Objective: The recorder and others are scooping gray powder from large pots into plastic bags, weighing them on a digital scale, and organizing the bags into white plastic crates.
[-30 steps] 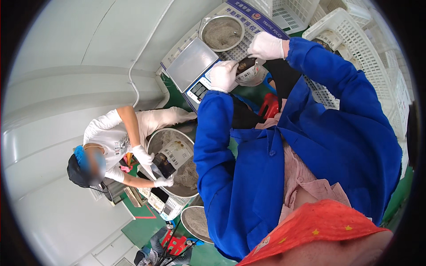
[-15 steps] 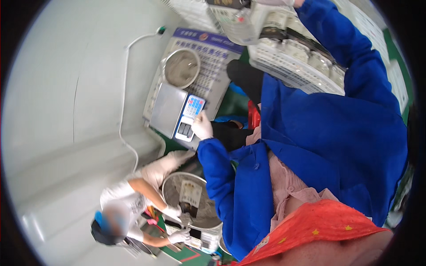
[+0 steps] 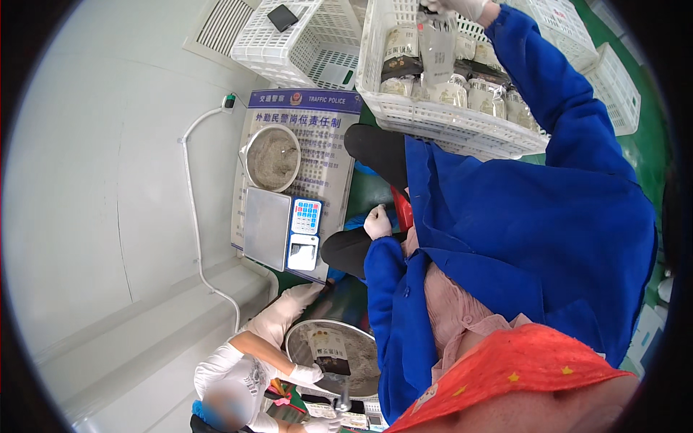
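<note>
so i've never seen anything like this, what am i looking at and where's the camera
There is no machine here, just a person's two white-gloved hands. A wide fisheye camera on that person's head looks down. The right hand grips a pouch by one end, at a white crate of similar pouches. The left hand is curled near the left knee; I see nothing in it. On a printed board sit a bowl of grey grainy stuff and a scale. The other person, lower left, is a co-worker.
</note>
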{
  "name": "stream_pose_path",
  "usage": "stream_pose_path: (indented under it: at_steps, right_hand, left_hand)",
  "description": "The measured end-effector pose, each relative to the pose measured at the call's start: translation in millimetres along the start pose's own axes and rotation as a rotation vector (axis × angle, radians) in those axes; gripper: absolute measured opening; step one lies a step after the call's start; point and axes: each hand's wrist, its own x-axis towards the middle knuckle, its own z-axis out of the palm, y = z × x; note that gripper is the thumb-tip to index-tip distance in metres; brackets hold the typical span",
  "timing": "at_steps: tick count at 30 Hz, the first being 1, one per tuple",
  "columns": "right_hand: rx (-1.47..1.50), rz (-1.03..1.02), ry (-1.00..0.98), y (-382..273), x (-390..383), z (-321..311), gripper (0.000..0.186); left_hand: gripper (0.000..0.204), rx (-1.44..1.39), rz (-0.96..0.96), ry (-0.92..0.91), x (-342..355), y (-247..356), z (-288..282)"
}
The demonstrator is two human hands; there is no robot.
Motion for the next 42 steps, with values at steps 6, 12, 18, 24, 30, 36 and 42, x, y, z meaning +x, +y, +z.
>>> stream_pose_path:
  at_steps: [6, 12, 18, 24, 30, 36, 42]
  right_hand:
    - [0.152, -0.014, -0.165, 90, 13, -8, 0.026]
    - [0.657, -0.102, -0.340, 66, 6, 11, 0.038]
    - [0.187, -0.211, -0.075, 106, 96, 73, 0.035]
    - [-1.095, -0.167, -0.011, 197, 113, 115, 0.062]
    - [-1.393, -0.254, -0.146, 212, 47, 147, 0.076]
    - [-1.415, -0.319, -0.198, 223, 21, 131, 0.073]
    - [-1.431, -0.343, -0.184, 223, 18, 136, 0.069]
  left_hand:
    - [0.027, 0.004, -0.129, -0.048, 0, -23, 1]
    - [0.029, 0.018, -0.111, -0.071, -9, 4, -4]
    - [0.029, 0.042, -0.121, -0.098, -8, 7, -8]
    - [0.028, 0.144, -0.087, -0.107, 0, -19, 1]
    - [0.028, 0.156, -0.160, -0.136, -8, -21, -3]
    - [0.029, 0.219, -0.145, -0.218, -5, -4, -7]
    - [0.030, 0.209, -0.127, -0.195, -8, -4, -5]
